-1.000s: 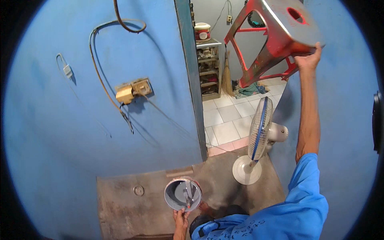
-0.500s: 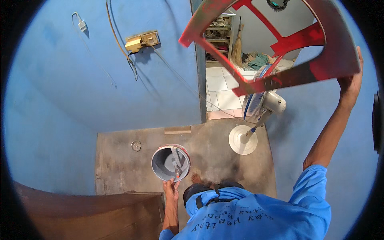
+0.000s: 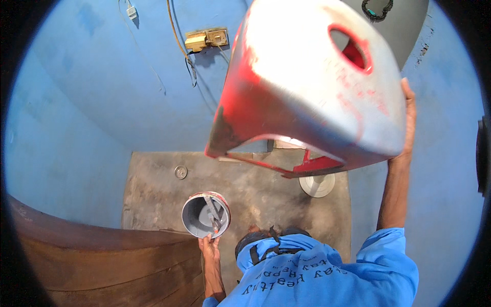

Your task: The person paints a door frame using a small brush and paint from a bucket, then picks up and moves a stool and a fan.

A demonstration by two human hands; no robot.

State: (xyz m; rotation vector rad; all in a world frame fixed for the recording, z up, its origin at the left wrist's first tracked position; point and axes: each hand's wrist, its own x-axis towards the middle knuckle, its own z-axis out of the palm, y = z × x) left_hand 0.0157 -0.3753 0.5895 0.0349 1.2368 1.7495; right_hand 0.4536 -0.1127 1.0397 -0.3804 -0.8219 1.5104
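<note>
My right hand (image 3: 409, 123) grips the edge of a large curved shell (image 3: 307, 97), apparently a vehicle body panel, held up high. Its outside is patchy red, white and grey, with an oval hole near the top and cut-out openings along its lower edge. Most of the right fingers are hidden by the shell. Low on the left, my left hand (image 3: 208, 246) holds the rim of a grey-lined bucket (image 3: 193, 217). Inside the bucket lean a flat greyish strip (image 3: 210, 205) and a tool with an orange end, whose kind I cannot make out.
A pale round fan base (image 3: 317, 186) stands on the concrete floor (image 3: 153, 199), the fan itself hidden behind the shell. A small round metal piece (image 3: 180, 172) lies near the wall. Brown wooden furniture (image 3: 128, 271) flanks my left arm. A socket box (image 3: 207, 39) with cords hangs on the blue wall.
The shell has turned from its open, ribbed inside to its outer face and shifted left and down, covering the doorway and fan. The bucket has moved slightly left.
</note>
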